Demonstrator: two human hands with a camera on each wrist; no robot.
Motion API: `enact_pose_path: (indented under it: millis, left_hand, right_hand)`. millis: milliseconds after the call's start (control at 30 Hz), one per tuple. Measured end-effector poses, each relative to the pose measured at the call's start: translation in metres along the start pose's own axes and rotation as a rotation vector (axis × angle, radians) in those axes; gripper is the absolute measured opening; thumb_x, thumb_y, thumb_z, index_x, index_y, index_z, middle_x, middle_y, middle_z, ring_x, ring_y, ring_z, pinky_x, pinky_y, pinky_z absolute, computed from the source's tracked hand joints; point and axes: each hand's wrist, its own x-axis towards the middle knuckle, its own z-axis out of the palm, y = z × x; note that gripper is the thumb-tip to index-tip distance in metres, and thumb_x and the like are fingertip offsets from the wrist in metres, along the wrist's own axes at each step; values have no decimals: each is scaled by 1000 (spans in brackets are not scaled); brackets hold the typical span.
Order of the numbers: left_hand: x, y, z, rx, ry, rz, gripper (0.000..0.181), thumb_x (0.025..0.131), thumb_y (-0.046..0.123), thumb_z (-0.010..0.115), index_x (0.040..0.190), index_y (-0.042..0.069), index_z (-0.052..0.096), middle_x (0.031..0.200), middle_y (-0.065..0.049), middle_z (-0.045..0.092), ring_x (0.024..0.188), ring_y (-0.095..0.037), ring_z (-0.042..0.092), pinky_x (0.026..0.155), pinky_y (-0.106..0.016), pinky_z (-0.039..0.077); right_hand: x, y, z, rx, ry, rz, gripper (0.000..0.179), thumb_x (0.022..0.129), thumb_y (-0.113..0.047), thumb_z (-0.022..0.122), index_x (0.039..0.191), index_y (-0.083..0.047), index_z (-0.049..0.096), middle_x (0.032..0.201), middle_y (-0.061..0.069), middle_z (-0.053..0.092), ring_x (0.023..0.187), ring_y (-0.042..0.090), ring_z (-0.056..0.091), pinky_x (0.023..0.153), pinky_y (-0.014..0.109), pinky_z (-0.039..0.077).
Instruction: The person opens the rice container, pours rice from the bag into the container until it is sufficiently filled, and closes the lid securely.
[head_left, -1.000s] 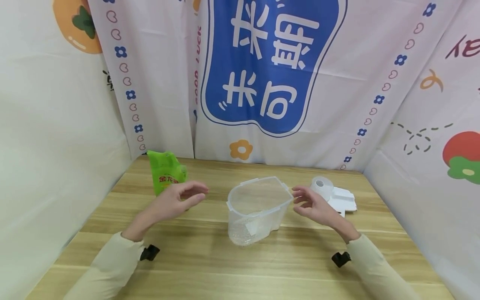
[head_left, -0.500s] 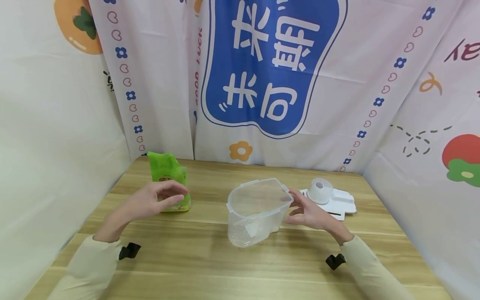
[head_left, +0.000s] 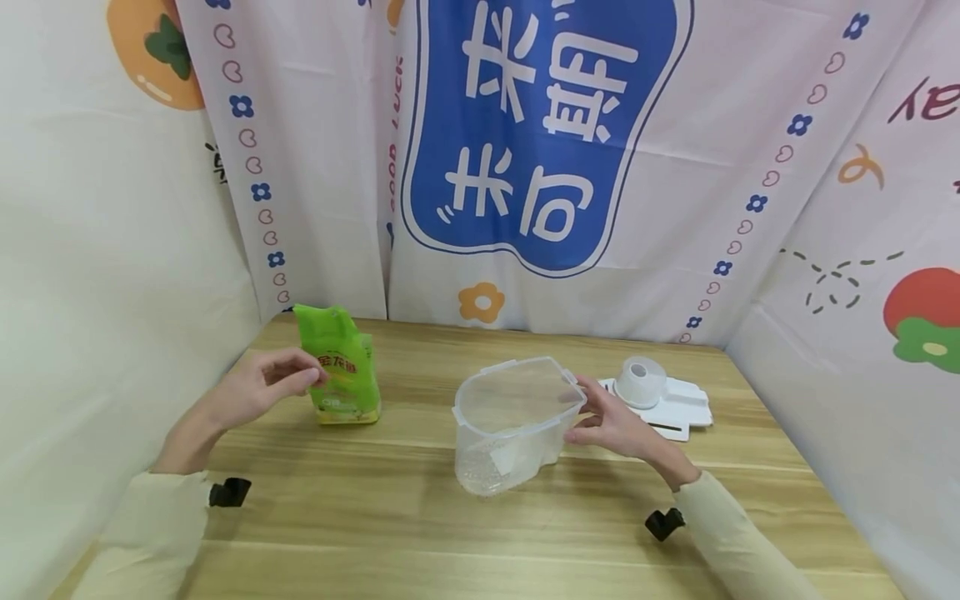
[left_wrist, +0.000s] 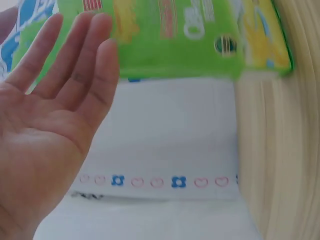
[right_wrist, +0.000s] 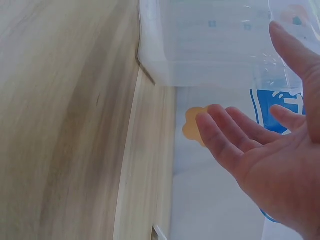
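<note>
A green printed bag (head_left: 348,379) stands upright at the left of the table. My left hand (head_left: 258,387) is just left of it, its fingers loosely bent and holding nothing. In the left wrist view those fingers spread in front of the bag (left_wrist: 170,45); I cannot tell whether they touch it. Mid-table stands a clear plastic container (head_left: 480,462) with an open top. My right hand (head_left: 618,423) is at its right end, fingers behind the corner and thumb in front. The right wrist view shows the hand (right_wrist: 280,170) relaxed, apart from the container wall (right_wrist: 210,50).
A white plastic lid-like piece (head_left: 686,404) lies to the right, behind my right hand, with a round translucent cup (head_left: 641,385) on it. The wooden table (head_left: 420,550) is bounded by printed cloth (head_left: 337,200) at the back and sides.
My left hand has moved left, from in front of the bag to its left side, uncovering its front. My right hand has shifted left to the container's end. Container and bag stay put.
</note>
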Motion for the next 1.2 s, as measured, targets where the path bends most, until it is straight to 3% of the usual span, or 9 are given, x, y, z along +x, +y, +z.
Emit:
enact_pose_path:
  millis: [133, 300, 433, 533, 700, 800, 867, 1000, 1200]
  left_hand:
    - [-3, -8, -6, 50, 134, -55, 14, 100, 10, 55, 104, 4, 67, 93, -6, 72, 82, -3, 67, 69, -21, 56]
    - [-2, -19, -6, 111, 269, -180, 24, 102, 26, 53, 102, 7, 68, 89, 3, 71, 77, -4, 63, 66, -18, 54]
    - [4, -29, -3, 106, 315, -219, 30, 103, 31, 51, 112, 6, 63, 98, 2, 69, 82, 0, 61, 68, -16, 53]
    - [9, -37, 0, 88, 265, -232, 35, 104, 31, 48, 128, 6, 54, 115, -9, 65, 96, -1, 61, 77, -15, 53]
    - [16, -44, 7, -19, 122, -246, 54, 105, 30, 45, 148, 3, 27, 143, -29, 45, 129, -39, 50, 104, -49, 48]
    - [21, -49, 13, -106, 66, -224, 60, 105, 25, 46, 151, 2, 15, 149, -33, 35, 134, -51, 39, 107, -58, 41]
    - [23, -54, 18, -135, 44, -222, 64, 104, 23, 48, 153, 7, 11, 148, -32, 37, 133, -51, 40, 105, -60, 41]
    - [25, -63, 25, -115, -13, -250, 61, 102, 28, 53, 151, 7, 22, 140, -29, 48, 127, -49, 48, 102, -65, 42]
    - [23, -68, 31, -86, -72, -273, 50, 100, 29, 57, 139, 4, 38, 132, -25, 56, 119, -42, 57, 98, -56, 50]
  right_hand:
    - [2, -2, 3, -19, 12, 2, 81, 83, -12, 78, 149, -12, 30, 137, 28, 48, 105, 13, 64, 85, 33, 59]
    - [4, -4, 8, -32, 13, -2, 86, 84, -16, 78, 152, -11, 26, 140, 28, 48, 114, 34, 62, 87, 33, 58]
    - [7, -3, 9, -7, 8, -21, 91, 84, -15, 78, 155, -12, 21, 143, 28, 46, 125, 42, 54, 93, 34, 56]
    - [10, -1, 9, 14, -17, -47, 92, 85, -13, 77, 156, -18, 18, 145, 28, 44, 131, 44, 48, 99, 39, 53]
    - [16, 3, 9, 54, -84, -100, 99, 87, -6, 73, 158, -29, 8, 154, 28, 31, 137, 48, 38, 103, 49, 48]
    - [21, 4, 8, 114, -124, -119, 100, 88, -2, 70, 158, -31, 4, 159, 27, 22, 142, 50, 30, 107, 57, 43]
    - [23, 4, 8, 159, -154, -119, 99, 89, -1, 68, 158, -29, 3, 160, 26, 20, 143, 50, 27, 109, 61, 38]
    - [24, 2, 9, 197, -180, -107, 96, 89, -3, 68, 159, -23, 5, 158, 28, 23, 141, 52, 29, 109, 62, 37]
    - [24, 2, 7, 156, -165, -93, 92, 88, -6, 69, 157, -17, 10, 150, 30, 34, 137, 51, 37, 104, 52, 45]
